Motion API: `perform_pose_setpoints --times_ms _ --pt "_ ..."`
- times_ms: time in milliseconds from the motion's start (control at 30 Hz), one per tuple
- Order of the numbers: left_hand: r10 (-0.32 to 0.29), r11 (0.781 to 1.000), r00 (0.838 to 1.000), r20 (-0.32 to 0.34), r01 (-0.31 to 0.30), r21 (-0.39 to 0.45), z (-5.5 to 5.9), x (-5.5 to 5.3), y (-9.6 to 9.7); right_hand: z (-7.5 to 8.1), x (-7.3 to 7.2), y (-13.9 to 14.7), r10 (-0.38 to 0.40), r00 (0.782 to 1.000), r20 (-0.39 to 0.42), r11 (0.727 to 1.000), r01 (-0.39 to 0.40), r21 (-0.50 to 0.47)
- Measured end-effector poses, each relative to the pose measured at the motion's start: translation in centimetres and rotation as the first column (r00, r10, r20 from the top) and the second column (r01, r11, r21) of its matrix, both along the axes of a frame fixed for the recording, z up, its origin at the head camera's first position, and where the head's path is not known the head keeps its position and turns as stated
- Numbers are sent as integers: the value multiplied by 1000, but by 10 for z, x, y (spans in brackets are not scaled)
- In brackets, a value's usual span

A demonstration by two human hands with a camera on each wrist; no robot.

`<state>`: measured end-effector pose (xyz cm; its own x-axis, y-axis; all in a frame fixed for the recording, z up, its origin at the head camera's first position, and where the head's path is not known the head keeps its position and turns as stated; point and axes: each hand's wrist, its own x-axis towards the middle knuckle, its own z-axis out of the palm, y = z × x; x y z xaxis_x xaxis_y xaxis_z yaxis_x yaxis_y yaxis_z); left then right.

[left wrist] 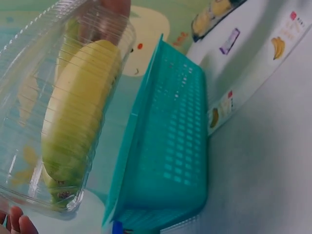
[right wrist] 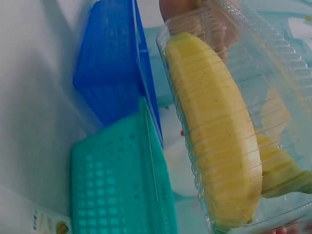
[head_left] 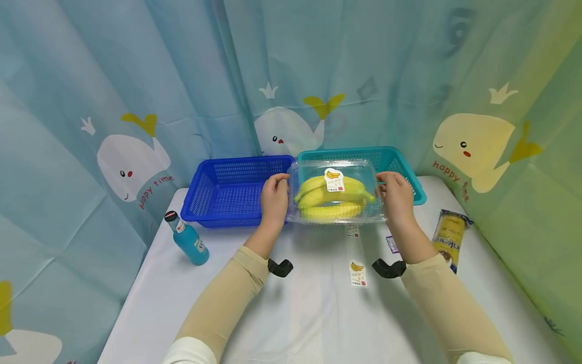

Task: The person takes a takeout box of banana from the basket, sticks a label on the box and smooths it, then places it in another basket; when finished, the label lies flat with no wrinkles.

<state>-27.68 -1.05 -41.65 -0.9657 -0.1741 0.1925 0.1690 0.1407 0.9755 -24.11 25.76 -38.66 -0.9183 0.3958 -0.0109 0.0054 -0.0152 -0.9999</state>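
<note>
A clear plastic clamshell box with yellow bananas inside is held up between my two hands, above the table's far part. On its lid sits a white banana sticker. My left hand grips the box's left end, and my right hand grips the right end. In the left wrist view the banana shows through the ribbed wall; only some left fingertips appear there. The right wrist view shows the banana through the same plastic. Behind and below the box stands a teal basket.
A blue basket stands left of the teal one. A blue bottle leans near the left edge. To the right lie a yellow noodle-like packet and a small purple-edged packet. A banana label lies on the white table.
</note>
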Motion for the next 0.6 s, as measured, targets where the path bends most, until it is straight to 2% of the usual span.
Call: perform_pose_setpoints --times_ms 267,600 --pt "22 1000 999 38 -22 7 7 -18 13 8 -19 15 -21 999 -30 994 17 -112" --pt "-23 993 996 88 33 -110 10 -41 27 14 -38 32 -22 999 24 997 24 -79"
